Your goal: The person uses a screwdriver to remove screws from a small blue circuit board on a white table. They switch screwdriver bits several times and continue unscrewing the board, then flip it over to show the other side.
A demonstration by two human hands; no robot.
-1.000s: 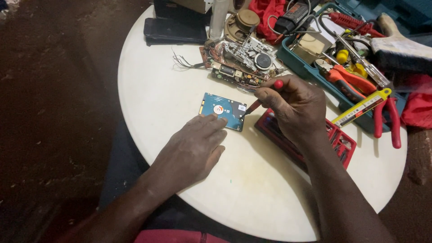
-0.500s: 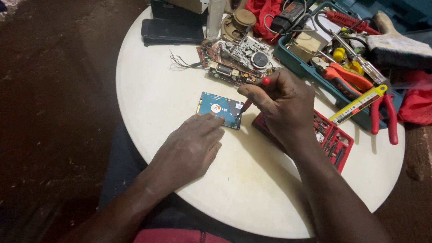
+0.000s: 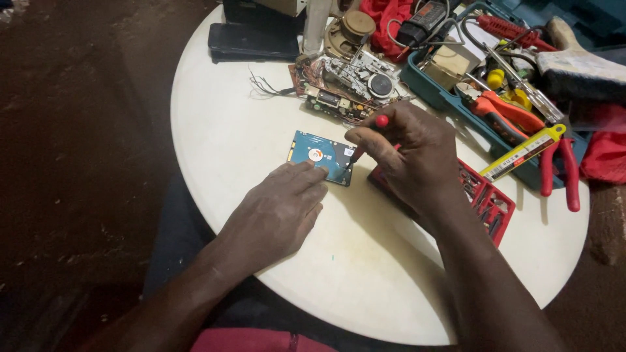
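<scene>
Since a moment ago, right hand (image 3: 411, 153) has shifted its clamped red screwdriver (image 3: 372, 133) along the blue drive board (image 3: 321, 156) mid-table (image 3: 215, 130); left hand (image 3: 277, 212) presses flat, steadying it.

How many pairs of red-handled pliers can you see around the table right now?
2. One pair of pliers lies in the teal tray, behind the right hand. The other pliers lie at the tray's right end, handles toward the table edge. More may be buried in the clutter.

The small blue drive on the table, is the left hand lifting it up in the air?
No, the blue drive lies flat on the white table, with the left hand pressing its near edge.
</scene>
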